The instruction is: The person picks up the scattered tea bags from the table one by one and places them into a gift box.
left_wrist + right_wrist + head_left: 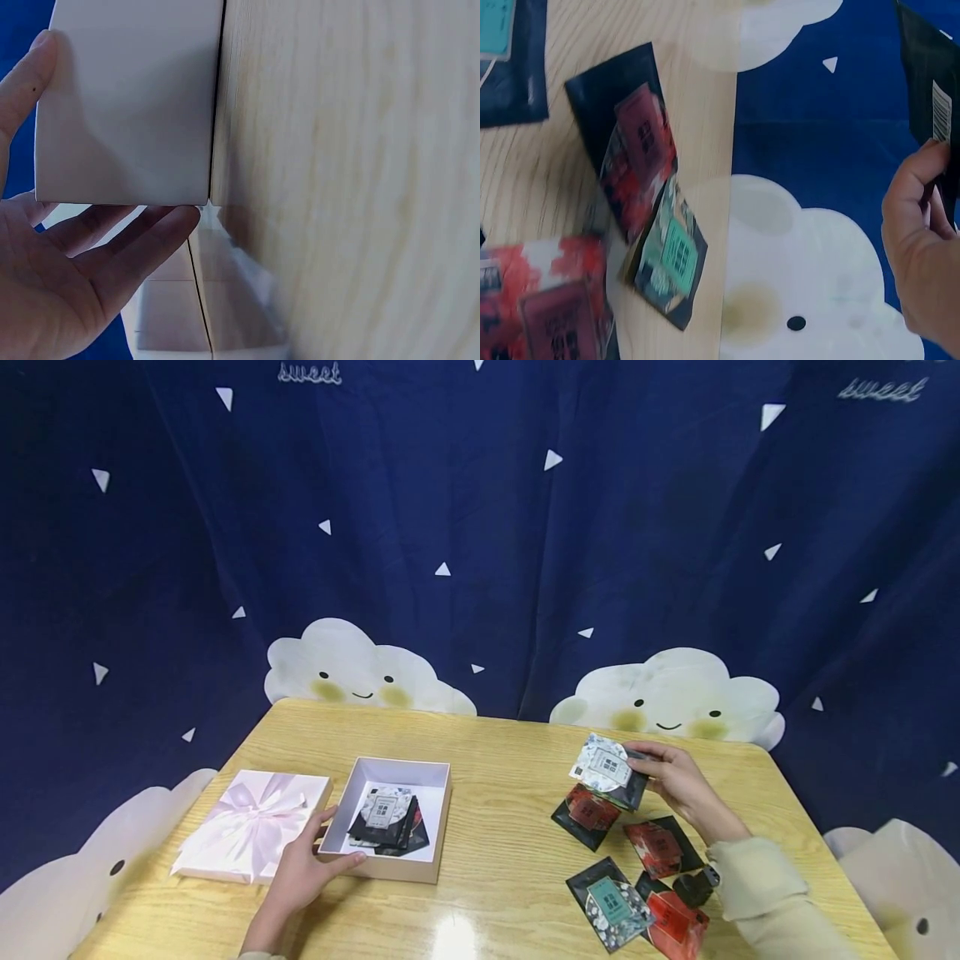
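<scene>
My left hand (303, 864) holds the near-left corner of an open white box (444, 818), thumb at its front wall and fingers along its left side. Inside lie several black sachets, the top one with a white floral label (382, 808). In my right hand (678, 781) is a black sachet with a white-blue floral label (609, 764), held above the table by its right edge; the right wrist view shows its barcoded back (939, 105). Below it lie a red-and-black sachet (587, 817) and, partly hidden in the head view, a green-labelled sachet (671, 259).
A white lid with a pale lilac bow (258, 822) lies left of the box. Nearer the right forearm are another red-and-black sachet (656, 847), a teal-labelled sachet (611, 902) and a bright red one (677, 922). The wooden table (502, 827) ends at a dark blue curtain (495, 527).
</scene>
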Tool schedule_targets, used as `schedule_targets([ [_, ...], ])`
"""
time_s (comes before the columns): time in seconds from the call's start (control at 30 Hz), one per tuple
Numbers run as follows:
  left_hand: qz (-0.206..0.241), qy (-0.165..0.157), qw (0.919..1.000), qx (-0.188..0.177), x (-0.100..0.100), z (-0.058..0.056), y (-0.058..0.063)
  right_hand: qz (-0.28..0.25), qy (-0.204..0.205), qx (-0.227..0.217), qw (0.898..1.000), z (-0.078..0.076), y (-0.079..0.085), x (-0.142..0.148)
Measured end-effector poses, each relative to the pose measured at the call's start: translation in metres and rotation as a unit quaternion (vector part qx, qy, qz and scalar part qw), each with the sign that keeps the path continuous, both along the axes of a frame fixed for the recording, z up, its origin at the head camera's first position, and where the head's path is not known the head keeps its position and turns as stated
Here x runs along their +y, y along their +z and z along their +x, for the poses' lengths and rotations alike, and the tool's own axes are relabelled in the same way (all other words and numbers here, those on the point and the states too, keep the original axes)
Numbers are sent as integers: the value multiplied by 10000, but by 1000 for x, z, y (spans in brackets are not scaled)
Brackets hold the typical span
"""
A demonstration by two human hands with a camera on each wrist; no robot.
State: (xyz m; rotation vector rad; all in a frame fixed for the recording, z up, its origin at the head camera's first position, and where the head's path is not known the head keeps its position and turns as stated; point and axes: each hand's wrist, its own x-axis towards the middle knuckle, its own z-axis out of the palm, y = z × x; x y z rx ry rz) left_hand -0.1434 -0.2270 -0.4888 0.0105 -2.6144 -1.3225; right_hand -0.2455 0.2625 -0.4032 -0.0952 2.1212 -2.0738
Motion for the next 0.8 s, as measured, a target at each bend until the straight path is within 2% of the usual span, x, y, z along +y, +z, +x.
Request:
schedule_targets([
  [0.2, -14, -11, 10000, 24, 0, 0, 1, -114, -12, -66, 9999, -5, 1, -17],
  [0.53, 57, -2, 10000, 5, 0, -1, 0, -520, 201, -117, 9984, -16, 0, -48],
  [0.8, 85, -7, 9999, 94, -1, -2, -2, -508, 323, -75, 9982, -21, 3, -69],
])
